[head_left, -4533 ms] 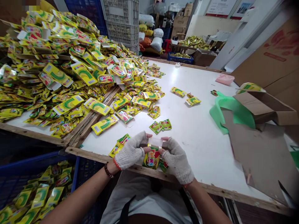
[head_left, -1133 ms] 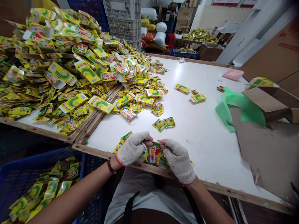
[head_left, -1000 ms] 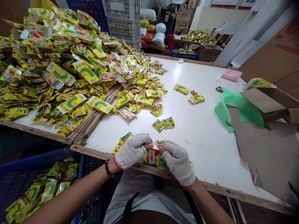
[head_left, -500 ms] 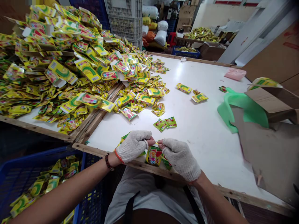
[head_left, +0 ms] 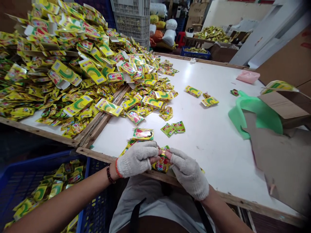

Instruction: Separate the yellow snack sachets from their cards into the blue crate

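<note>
Both hands wear white fingerless gloves and meet at the table's front edge. My left hand (head_left: 139,157) has its bare fingertips closed on the top of a green and yellow packet (head_left: 161,164) from the left side. From the right, my right hand (head_left: 188,170) holds the same packet with its fingertips. The packet's printed front faces up, partly covered by the fingers. Just behind my left hand lies a flat box (head_left: 143,134) with a red and green print. Two small green sachets (head_left: 173,128) rest a little farther back on the white tabletop.
A high heap of yellow boxes and sachets (head_left: 73,48) covers the left side. Wooden strips (head_left: 97,124) edge the tables. A blue crate (head_left: 14,171) stands below left. To the right are a green scoop (head_left: 262,116), cardboard (head_left: 286,155) and a pink item (head_left: 247,76).
A flat box now shows behind my left hand, and one box is gone from the heap's front edge. My fingertips have come down onto the packet's top.
</note>
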A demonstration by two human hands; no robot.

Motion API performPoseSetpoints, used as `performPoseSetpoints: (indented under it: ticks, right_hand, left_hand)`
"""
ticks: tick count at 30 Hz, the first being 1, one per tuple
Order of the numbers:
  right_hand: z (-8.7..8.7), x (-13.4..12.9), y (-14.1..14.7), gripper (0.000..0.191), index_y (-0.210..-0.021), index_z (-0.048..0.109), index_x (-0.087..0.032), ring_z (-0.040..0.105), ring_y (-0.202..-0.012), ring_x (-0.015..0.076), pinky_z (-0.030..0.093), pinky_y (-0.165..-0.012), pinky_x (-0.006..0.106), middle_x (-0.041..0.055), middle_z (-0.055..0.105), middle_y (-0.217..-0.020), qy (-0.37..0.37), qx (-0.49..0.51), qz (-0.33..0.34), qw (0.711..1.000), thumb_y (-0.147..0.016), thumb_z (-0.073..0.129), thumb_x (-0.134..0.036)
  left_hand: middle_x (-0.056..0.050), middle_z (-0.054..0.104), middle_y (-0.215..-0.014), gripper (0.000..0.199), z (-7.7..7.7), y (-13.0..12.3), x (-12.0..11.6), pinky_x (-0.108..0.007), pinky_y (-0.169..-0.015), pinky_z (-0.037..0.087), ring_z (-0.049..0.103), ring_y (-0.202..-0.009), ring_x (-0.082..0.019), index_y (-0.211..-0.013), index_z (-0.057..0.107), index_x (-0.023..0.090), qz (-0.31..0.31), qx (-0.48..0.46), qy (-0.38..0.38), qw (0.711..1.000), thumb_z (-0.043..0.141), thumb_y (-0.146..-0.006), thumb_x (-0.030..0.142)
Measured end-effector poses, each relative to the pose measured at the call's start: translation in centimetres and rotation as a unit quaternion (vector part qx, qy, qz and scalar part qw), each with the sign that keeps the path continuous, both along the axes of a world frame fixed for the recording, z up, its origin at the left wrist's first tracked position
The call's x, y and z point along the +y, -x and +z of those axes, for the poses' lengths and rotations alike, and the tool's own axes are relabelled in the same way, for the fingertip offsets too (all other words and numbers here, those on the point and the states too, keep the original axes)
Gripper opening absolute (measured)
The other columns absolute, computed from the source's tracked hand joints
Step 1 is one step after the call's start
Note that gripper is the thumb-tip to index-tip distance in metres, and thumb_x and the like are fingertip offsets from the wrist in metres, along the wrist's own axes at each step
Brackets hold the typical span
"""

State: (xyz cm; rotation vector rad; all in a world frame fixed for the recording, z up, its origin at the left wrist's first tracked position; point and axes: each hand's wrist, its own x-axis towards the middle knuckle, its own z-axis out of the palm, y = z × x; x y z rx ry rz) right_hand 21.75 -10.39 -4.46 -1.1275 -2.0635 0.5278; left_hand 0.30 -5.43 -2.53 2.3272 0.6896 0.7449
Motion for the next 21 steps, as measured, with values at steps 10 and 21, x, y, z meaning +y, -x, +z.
performPoseSetpoints:
  ticks: [10, 21]
  right_hand:
    - [1.8, -1.5, 8.2, 0.027, -0.102, 0.066, -0.019, 0.066, -0.078, 0.0156, 0.053, -0.072, 0.027, 0.0020, 0.070, -0.088, 0.300, 0.230, -0.017, 0.926, -0.079, 0.053, -0.017]
    - [0.6, 0.5, 4.7, 0.054, -0.125, 0.037, -0.017, 0.062, -0.091, 0.0189, 0.052, -0.078, 0.032, 0.0122, 0.057, -0.115, 0.207, 0.291, -0.185, 0.916, -0.076, 0.057, -0.028]
  left_hand:
    - [-0.009, 0.062, -0.097, 0.038, 2.1, 1.6, 7.3, -0.031, -0.068, 0.045, 0.059, -0.084, -0.025, -0.103, 0.056, 0.017, 0.100, 0.401, -0.077, 0.907, 0.058, -0.065, 0.019]
    - [-0.008, 0.058, -0.103, 0.035, 4.8, 0.1, 3.2, -0.045, -0.098, 0.032, 0.050, -0.098, -0.021, -0.119, 0.047, 0.018, -0.004, 0.266, -0.313, 0.912, 0.044, -0.084, 0.014]
